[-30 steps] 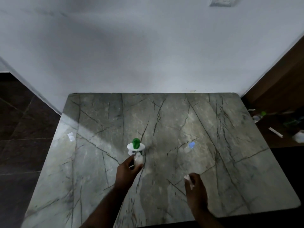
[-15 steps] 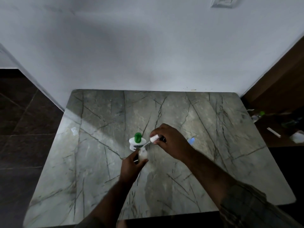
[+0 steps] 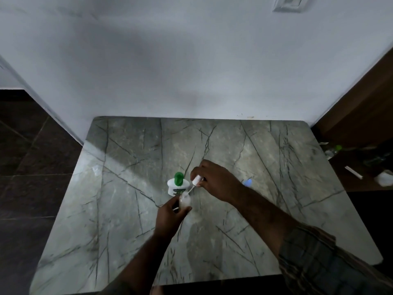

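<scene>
I read the left hand (image 3: 170, 216) as curled round a small clear bottle (image 3: 184, 201), thumb and fingers wrapped low on its body so that the neck stands free above them. The bottle sits just in front of the white jar with the green top (image 3: 173, 187), touching it or nearly so; I cannot tell which. The right hand (image 3: 217, 182) is just right of that jar and pinches a white cap (image 3: 197, 179) between fingertips and thumb. A thin stem (image 3: 190, 189) runs down from the cap, slanting toward the clear bottle's mouth, where its tip meets the opening. Farther right of the jar, past the right wrist, a small blue piece (image 3: 247, 182) lies on the marble table (image 3: 127, 209). A checked sleeve (image 3: 308, 252) covers the right forearm nearer me.
</scene>
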A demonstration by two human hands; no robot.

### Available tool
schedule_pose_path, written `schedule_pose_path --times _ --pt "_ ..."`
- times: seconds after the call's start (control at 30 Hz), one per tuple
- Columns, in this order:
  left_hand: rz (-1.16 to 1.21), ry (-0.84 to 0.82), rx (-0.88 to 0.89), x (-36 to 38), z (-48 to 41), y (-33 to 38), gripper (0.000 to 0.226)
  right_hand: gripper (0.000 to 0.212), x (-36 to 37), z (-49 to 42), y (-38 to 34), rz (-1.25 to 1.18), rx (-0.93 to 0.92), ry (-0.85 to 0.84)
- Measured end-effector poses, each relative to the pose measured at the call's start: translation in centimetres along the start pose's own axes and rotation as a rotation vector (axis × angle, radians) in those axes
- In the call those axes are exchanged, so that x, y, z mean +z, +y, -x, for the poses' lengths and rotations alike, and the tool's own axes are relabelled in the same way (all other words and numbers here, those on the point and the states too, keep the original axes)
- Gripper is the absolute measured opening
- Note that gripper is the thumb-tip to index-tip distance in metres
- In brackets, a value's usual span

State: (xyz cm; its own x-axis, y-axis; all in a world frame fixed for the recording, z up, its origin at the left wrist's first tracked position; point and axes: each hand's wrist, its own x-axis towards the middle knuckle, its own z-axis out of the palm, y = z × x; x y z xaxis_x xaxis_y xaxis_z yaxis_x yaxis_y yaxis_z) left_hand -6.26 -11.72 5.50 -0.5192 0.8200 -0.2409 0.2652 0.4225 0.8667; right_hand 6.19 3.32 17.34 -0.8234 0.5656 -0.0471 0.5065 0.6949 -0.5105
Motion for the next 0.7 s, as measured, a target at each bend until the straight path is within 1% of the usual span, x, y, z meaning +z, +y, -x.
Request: schedule_pose_path --times 0.1,0.23,0.4,0.5,0.6,0.7 --pt "-0.005 -0.01 0.023 0.3 -0.2 -0.1 0.055 0.022 0.8 -0.4 0.1 0.034 -0.013 -0.06" --pt "-0.011 -0.025 0.035 0.5 -0.4 -0.1 0.054 0.023 1.6 -0.8 -0.4 0.04 -0.077 -0.121" --pt "-0.015 -0.042 0.041 0.9 -0.5 -0.5 0.054 0.019 1.9 -1.0 -0.8 0.047 -0.062 -0.223" --pt "-0.013 -0.051 0.056 1.2 -0.6 -0.4 0.052 0.019 2.4 -1.0 -1.1 0.054 -0.01 -0.268" --pt "-0.02 -0.05 0.096 1.4 -0.5 -0.4 0.047 0.027 2.7 -1.3 -1.4 0.088 0.076 -0.286" --pt "-0.046 -0.055 0.083 1.6 -0.4 -0.7 0.044 0.048 3.2 -1.4 -1.2 0.178 0.172 -0.254"
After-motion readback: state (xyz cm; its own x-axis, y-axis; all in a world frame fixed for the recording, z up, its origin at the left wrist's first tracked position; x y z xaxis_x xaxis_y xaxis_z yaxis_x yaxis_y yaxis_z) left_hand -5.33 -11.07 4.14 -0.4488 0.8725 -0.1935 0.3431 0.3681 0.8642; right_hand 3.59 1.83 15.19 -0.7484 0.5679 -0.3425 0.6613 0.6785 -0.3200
